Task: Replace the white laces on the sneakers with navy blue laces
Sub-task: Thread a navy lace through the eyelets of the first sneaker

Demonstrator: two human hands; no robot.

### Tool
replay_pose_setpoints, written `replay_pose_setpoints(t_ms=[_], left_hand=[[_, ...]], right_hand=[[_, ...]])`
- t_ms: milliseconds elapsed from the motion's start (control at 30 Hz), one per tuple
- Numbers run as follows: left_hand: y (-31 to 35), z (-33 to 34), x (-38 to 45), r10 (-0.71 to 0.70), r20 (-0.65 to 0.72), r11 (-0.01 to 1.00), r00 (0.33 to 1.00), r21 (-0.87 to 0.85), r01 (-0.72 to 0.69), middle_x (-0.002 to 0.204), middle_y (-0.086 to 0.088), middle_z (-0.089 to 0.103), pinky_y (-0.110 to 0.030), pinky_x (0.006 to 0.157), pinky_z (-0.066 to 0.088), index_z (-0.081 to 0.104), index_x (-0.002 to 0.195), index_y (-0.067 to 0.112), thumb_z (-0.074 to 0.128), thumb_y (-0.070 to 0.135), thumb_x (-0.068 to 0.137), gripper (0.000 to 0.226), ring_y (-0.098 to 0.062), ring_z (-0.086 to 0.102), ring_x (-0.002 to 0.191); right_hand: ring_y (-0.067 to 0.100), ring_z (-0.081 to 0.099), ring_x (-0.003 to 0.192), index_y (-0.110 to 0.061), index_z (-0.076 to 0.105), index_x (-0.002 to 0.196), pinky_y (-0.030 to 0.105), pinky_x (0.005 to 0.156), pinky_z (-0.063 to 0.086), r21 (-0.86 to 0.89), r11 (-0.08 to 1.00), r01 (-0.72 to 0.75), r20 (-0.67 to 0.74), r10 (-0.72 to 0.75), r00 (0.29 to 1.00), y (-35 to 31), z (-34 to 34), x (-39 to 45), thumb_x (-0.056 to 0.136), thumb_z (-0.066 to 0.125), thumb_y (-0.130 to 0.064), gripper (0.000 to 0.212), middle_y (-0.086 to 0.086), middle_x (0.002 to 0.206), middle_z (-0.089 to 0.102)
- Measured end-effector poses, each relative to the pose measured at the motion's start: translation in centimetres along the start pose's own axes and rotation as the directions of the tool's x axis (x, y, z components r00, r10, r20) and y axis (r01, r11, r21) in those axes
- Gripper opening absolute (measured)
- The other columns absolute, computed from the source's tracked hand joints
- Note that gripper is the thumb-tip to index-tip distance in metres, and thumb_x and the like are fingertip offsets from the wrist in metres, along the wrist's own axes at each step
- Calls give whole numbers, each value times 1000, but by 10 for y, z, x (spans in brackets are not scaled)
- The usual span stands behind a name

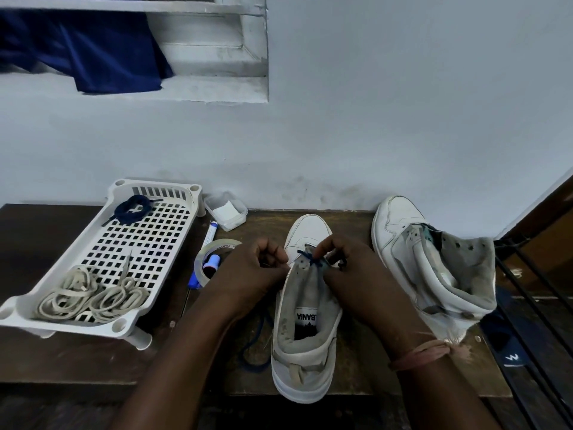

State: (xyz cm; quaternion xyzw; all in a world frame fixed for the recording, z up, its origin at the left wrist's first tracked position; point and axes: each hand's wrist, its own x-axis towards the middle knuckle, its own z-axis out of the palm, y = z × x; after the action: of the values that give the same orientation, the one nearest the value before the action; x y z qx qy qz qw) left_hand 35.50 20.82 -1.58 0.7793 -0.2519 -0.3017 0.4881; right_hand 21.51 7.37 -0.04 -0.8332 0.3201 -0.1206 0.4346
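Note:
A white sneaker (305,324) stands on the table in front of me, toe towards the wall. A navy lace (307,255) crosses its lowest eyelets. My right hand (350,268) pinches the lace at the right eyelets. At the left side of the shoe my left hand (251,274) is curled, and what it holds is hidden. A loose stretch of navy lace (252,352) hangs down to the shoe's left. The second white sneaker (434,259) stands unlaced at the right. White laces (93,297) and a bundled navy lace (131,209) lie in a white perforated tray (148,240).
A roll of clear tape (214,246), a blue marker (206,240) and a small clear plastic box (224,211) sit between the tray and the shoe. The wall rises right behind the table. Dark metal bars (533,293) stand at the right edge.

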Motion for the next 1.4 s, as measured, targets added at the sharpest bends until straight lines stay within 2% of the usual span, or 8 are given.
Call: replay_pose_setpoints(t_ms=[133, 267, 367, 533, 700, 1033, 1233, 1400], left_hand=[[24, -2, -12, 53, -110, 994, 993, -84, -63, 77, -2, 72, -26, 70, 52, 73, 87, 14, 79, 37, 84, 23, -8, 63, 71], [42, -2, -23, 38, 24, 999, 999, 26, -39, 89, -8, 75, -39, 71, 54, 74, 91, 20, 77, 72, 66, 58, -17, 68, 76], [36, 2, -24, -18, 27, 963, 999, 268, 10, 80, 7, 73, -28, 67, 51, 73, 85, 30, 84, 55, 73, 30, -6, 67, 78], [24, 3, -18, -78, -65, 986, 995, 143, 87, 79, 9, 76, -44, 88, 59, 79, 78, 28, 78, 33, 86, 9, -13, 72, 86], [9, -1, -8, -191, 40, 980, 981, -55, 193, 95, 2, 79, -44, 98, 56, 83, 87, 24, 77, 24, 85, 6, -17, 72, 102], [2, -3, -7, -174, 65, 949, 983, -257, 185, 91, -6, 79, -54, 102, 54, 83, 87, 12, 81, 23, 85, 11, -33, 73, 102], [0, -1, -6, -227, 37, 920, 973, -319, 227, 93, -21, 77, -59, 98, 55, 81, 87, 8, 81, 20, 79, 14, -44, 72, 100], [0, -3, -4, -204, 73, 929, 976, -302, 216, 97, -19, 77, -62, 100, 52, 81, 88, 10, 84, 37, 64, 37, -44, 70, 103]], right_hand=[[3, 57, 82, -34, 74, 83, 22, 70, 42, -106, 992, 74, -23, -77, 997, -4, -6, -2, 85, 71, -22, 12, -5, 98, 60], [1, 53, 87, -37, 71, 85, 15, 69, 36, -216, 969, 122, 17, -121, 992, -8, -9, -3, 85, 75, -35, 4, -10, 96, 54], [11, 56, 94, -36, 76, 95, 27, 80, 47, -283, 952, 116, -17, -125, 992, -8, -1, -3, 89, 69, -23, 16, -7, 100, 52], [11, 60, 95, -40, 71, 98, 38, 85, 53, -258, 952, 163, -86, -191, 978, -9, 10, -5, 88, 64, -23, 20, -13, 100, 53], [12, 58, 95, -39, 74, 103, 36, 78, 52, -380, 893, 242, -77, -291, 954, -9, 13, -2, 86, 68, -26, 22, -13, 98, 55], [19, 58, 84, -28, 68, 87, 42, 67, 53, -444, 847, 293, -50, -350, 935, -6, 24, 4, 88, 59, -30, 10, -7, 92, 55], [26, 54, 81, -15, 49, 85, 43, 72, 50, -335, 937, 101, -280, -201, 939, -4, 19, 0, 82, 54, -30, 16, 3, 96, 49], [20, 51, 101, -27, 66, 106, 41, 77, 53, -410, 863, 297, -95, -364, 927, -7, 13, -1, 82, 60, -24, 25, -5, 109, 48]])
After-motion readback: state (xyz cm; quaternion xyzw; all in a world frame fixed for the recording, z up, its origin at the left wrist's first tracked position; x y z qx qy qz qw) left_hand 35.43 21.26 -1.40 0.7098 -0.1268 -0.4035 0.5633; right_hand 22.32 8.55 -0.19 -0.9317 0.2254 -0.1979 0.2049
